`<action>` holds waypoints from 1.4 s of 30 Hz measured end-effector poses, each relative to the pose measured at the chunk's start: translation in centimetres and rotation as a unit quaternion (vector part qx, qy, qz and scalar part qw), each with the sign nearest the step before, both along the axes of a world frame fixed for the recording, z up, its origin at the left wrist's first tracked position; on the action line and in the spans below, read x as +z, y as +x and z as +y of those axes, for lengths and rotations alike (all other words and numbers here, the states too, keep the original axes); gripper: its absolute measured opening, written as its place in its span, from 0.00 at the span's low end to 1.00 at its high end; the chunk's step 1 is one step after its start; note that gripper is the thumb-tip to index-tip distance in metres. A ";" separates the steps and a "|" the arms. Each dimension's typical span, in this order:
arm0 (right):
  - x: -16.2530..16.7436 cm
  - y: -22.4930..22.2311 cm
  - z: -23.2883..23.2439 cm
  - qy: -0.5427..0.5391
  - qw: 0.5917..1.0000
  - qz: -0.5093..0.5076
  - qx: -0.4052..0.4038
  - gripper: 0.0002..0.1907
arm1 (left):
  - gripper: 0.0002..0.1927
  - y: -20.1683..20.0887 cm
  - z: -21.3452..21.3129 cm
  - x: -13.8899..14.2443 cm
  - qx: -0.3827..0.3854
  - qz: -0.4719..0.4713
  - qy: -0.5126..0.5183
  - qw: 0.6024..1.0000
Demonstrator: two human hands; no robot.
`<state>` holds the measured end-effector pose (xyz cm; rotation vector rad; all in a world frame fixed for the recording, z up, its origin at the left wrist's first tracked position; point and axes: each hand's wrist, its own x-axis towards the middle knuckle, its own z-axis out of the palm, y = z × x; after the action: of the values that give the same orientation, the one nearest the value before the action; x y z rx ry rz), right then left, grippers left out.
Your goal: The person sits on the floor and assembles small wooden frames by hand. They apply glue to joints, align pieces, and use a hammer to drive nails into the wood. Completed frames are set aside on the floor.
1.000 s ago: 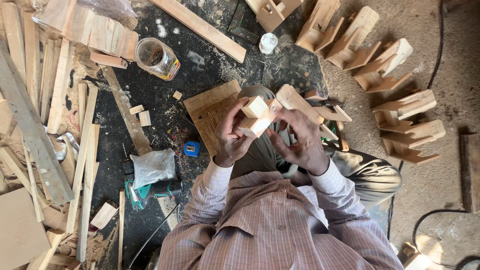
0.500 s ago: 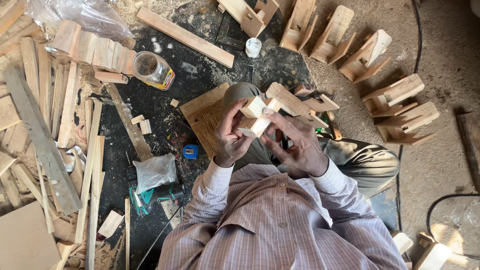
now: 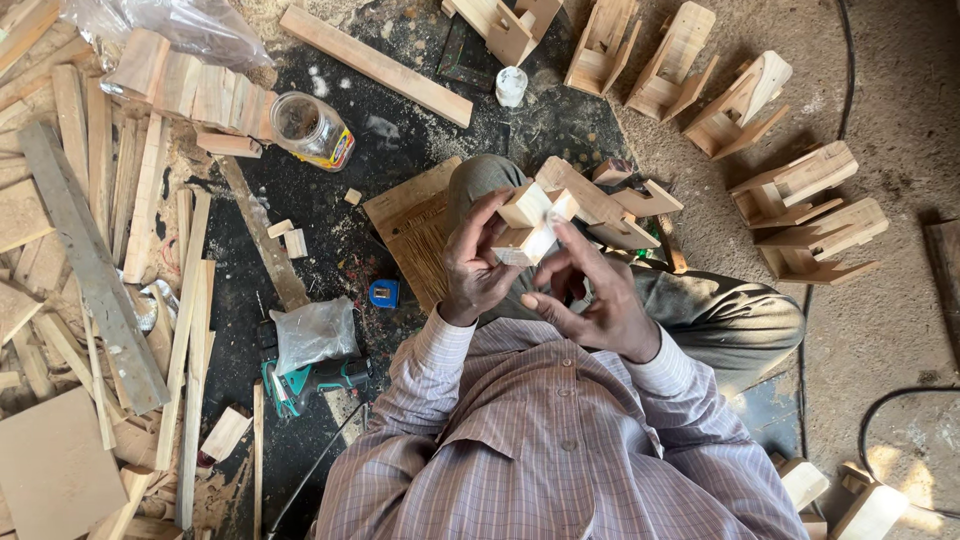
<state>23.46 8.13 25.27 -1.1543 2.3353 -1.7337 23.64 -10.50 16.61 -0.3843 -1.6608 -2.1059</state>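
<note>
Small pale wood blocks (image 3: 527, 222), fitted into a little assembly, sit pinched between a seated person's two hands above the lap. The left hand (image 3: 478, 262) wraps the blocks from the near side, fingers closed on them; the right hand (image 3: 592, 300) has its fingertips curled against their other side, steadying the joint. Just beyond the hands, resting on the knee, lie more cut wooden pieces (image 3: 610, 200) partly put together, and under them a flat wooden board (image 3: 412, 222).

Farther out past the right hand, a curved row of finished wooden stands (image 3: 800, 205) lines the sandy floor, which suggests much of the batch is already built; the piece in hand appears only partly joined, so this one looks to be in mid-assembly.

To the left of the left hand are a blue tape measure (image 3: 383, 292), a clear plastic bag (image 3: 314, 333), a green power drill (image 3: 310, 381) and a glass jar (image 3: 310, 130). Beyond those, a large heap of uncut wooden slats (image 3: 130, 190) points to plenty of stock left to work.
</note>
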 end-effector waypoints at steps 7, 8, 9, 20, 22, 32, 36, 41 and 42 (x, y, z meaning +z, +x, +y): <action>0.1 -1.1 0.6 -0.041 0.992 0.002 0.118 0.41 | 0.37 0.1 0.1 -0.1 -0.042 0.005 0.012 0.999; 0.5 -1.8 1.0 -0.037 0.995 0.024 0.094 0.42 | 0.37 0.1 0.0 -0.1 -0.052 0.001 0.008 0.999; 1.0 -2.3 1.5 -0.033 0.996 0.046 0.068 0.42 | 0.37 0.2 -0.1 -0.2 -0.063 -0.003 0.003 0.998; 3.0 -2.2 2.9 0.253 0.901 0.332 -0.118 0.32 | 0.38 0.8 -0.7 -0.6 -0.158 -0.024 0.073 0.984; 2.9 -2.0 3.3 0.225 0.902 0.348 -0.121 0.32 | 0.38 0.9 -0.7 -0.6 -0.175 -0.038 0.082 0.980; 2.9 -2.7 3.5 0.317 0.888 0.305 -0.131 0.39 | 0.39 1.1 -0.3 -0.3 -0.209 -0.049 0.086 0.973; 2.4 -2.2 3.8 0.272 0.915 0.271 -0.128 0.37 | 0.40 1.0 -0.3 -0.6 -0.210 -0.045 0.102 0.971; 1.6 -1.7 4.7 0.255 0.903 0.335 -0.090 0.33 | 0.39 0.7 -0.6 -1.0 -0.193 -0.042 0.080 0.977; 1.6 -1.5 4.9 0.245 0.901 0.348 -0.084 0.31 | 0.39 0.7 -0.6 -1.0 -0.189 -0.041 0.084 0.978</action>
<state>21.93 13.05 26.84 -1.6800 3.0680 -0.6876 24.35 -11.05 15.63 -0.6053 -1.5322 -2.5488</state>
